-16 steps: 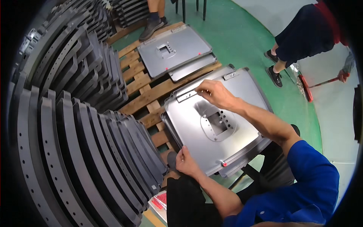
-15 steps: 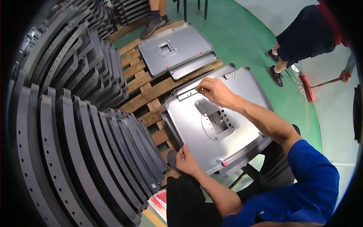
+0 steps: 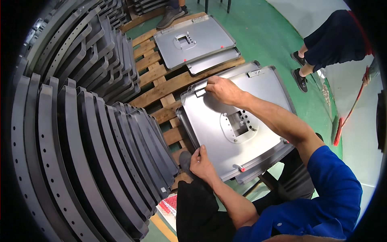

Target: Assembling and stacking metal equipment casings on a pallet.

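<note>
A grey sheet-metal panel (image 3: 217,141) lies in front of me on top of other panels, with a square cut-out and small round holes in its middle. My left hand (image 3: 202,164) is closed on its near left edge, thumb uppermost. At the far left corner my right hand (image 3: 224,89) bends over a small metal bracket (image 3: 200,92), fingers pinched together. Whatever lies between those fingertips is too small or hidden to name. A second bracket (image 3: 254,73) sits at the far right corner, and a red-tipped peg (image 3: 242,169) on the near edge.
Grey metal trays (image 3: 92,149) stand in dense rows on my left. Beyond, a similar panel (image 3: 201,42) rests on a wooden pallet (image 3: 161,86), near another person's shoe (image 3: 170,17). At right, a person holds a red broom (image 3: 338,131) on the green floor.
My right hand has shifted slightly left along the bracket, now covering more of it. The left hand keeps its place at the edge. At right, the person's broom has swung nearer.
</note>
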Demonstrator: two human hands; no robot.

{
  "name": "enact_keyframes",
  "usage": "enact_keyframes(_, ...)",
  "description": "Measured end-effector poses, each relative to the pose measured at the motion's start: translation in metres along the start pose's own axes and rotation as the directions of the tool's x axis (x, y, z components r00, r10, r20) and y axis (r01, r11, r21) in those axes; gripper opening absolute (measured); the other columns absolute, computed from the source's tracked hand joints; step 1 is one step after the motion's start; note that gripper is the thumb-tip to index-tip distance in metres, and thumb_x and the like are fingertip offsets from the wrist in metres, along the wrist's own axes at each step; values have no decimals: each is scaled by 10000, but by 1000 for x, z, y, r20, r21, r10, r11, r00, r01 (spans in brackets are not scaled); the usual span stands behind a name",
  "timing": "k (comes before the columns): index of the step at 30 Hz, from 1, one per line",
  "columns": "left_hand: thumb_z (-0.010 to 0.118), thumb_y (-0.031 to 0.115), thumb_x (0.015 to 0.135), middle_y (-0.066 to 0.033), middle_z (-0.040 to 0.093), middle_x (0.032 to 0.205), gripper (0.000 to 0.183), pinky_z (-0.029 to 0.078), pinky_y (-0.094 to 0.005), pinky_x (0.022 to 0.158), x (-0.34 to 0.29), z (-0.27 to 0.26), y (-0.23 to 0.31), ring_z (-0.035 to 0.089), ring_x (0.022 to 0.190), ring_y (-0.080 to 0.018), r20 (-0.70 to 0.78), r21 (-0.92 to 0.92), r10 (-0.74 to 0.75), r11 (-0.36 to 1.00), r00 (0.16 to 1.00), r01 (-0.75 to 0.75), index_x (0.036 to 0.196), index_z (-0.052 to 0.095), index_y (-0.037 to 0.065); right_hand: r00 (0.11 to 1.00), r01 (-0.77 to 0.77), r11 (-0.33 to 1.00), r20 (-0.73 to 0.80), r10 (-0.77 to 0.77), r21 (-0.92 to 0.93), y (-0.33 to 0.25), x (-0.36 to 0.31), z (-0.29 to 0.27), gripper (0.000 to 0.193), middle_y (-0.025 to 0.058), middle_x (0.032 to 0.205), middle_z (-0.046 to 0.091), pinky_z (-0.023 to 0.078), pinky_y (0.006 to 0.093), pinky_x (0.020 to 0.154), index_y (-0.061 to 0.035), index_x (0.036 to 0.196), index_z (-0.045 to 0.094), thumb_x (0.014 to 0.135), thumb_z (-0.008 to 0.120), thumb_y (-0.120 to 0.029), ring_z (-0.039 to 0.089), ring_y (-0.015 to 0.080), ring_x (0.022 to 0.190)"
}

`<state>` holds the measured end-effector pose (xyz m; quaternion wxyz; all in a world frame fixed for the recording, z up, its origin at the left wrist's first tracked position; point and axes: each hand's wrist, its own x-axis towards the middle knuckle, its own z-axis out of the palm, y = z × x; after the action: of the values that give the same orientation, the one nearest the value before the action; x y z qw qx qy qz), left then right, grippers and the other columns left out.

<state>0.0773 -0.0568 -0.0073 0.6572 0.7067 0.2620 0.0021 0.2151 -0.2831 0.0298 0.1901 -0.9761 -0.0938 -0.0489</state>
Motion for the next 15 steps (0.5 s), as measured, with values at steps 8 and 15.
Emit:
enact_keyframes(8, 746, 178, 824, -21, 600, 642, 262, 397, -229, 513, 1, -1, -5, 498, 558, -77, 10, -19, -13, 1000, 1000, 13, 926, 699, -59, 999, 46, 993, 34, -42, -105, 0, 3, 10, 132, 148, 881, 610, 527, 398, 819, 2, 829, 665, 766, 553, -30, 603, 309, 924)
enact_keyframes(15, 735, 159, 832, -47, 634, 676, 243, 435, -232, 548, -2, -1, 9, 541, 585, -94, 5, 56, -4, 998, 1000, 3, 928, 697, -61, 994, 79, 982, 87, -65, -172, 4, 9, 12, 124, 161, 892, 627, 529, 399, 819, 20, 813, 657, 754, 558, -24, 614, 322, 901)
